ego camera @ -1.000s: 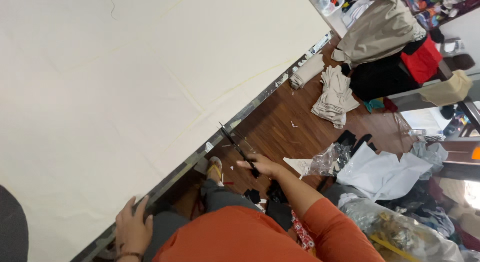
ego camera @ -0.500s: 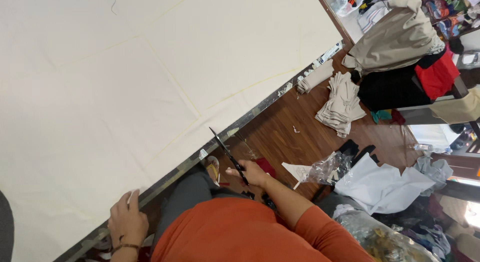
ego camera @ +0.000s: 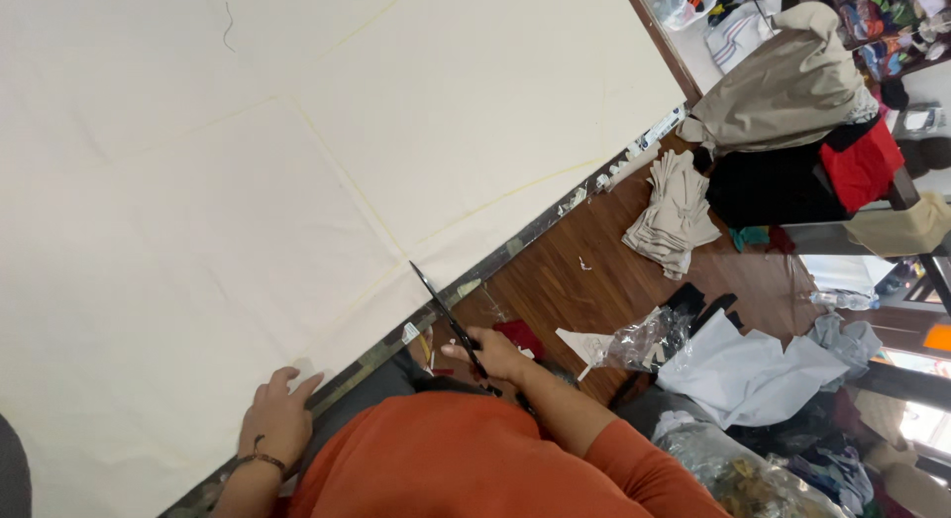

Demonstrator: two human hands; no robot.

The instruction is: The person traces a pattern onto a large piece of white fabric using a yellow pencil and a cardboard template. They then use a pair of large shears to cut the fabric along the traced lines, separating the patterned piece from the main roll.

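Observation:
A big sheet of cream fabric (ego camera: 248,181) with faint yellow lines covers the cutting table. My right hand (ego camera: 492,355) grips black scissors (ego camera: 446,315) just off the table's edge. Their closed-looking blades point up-left, with the tip touching the fabric's edge where a yellow line meets it. My left hand (ego camera: 277,416) lies flat on the fabric near the table's edge, fingers spread. My orange sleeve fills the bottom of the view.
The table's metal edge (ego camera: 555,216) runs diagonally. Beyond it on the wooden floor (ego camera: 584,280) lie a stack of folded beige cloth (ego camera: 674,211), clear plastic bags (ego camera: 644,340), white sheeting (ego camera: 753,374) and a heap of beige, black and red garments (ego camera: 792,122).
My right hand has brought the scissors up and left, so the tip now reaches the fabric's edge. My left hand has slid further onto the fabric. The view has shifted.

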